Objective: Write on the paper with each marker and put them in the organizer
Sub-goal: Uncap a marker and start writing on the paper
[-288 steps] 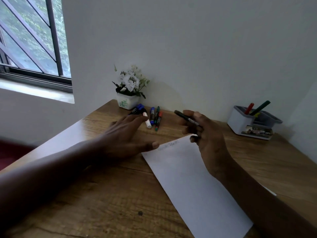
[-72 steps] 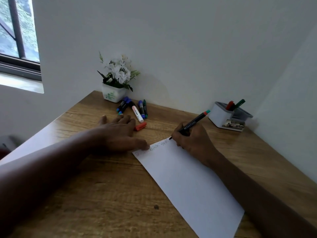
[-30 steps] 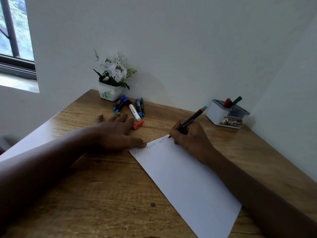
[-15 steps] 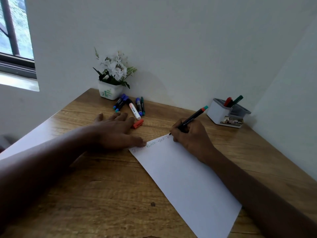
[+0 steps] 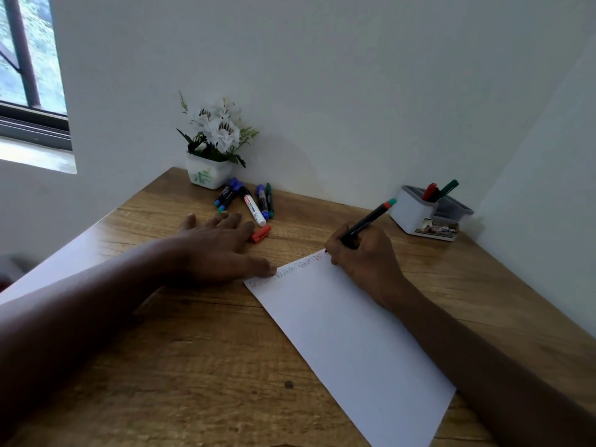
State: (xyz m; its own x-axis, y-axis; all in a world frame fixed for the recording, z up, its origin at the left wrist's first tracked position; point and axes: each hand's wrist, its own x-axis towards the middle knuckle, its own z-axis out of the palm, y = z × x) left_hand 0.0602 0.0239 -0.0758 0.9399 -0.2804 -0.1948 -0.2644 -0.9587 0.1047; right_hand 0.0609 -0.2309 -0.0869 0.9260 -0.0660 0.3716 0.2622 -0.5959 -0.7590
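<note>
The wooden surface [image 5: 200, 366] carries a white paper [image 5: 348, 333] lying askew. The left hand [image 5: 219, 246] lies spread flat at the paper's far-left corner with the thumb on it, likely pinning the sheet. At the paper's far edge the right hand [image 5: 364, 253] pinches a black marker [image 5: 371, 219], tip down, writing. The organizer [image 5: 416, 214] sits beyond the paper's right side, within reach. Loose markers [image 5: 254, 204] wait beyond its left corner, with a red cap [image 5: 261, 233] set aside nearest the paper.
</note>
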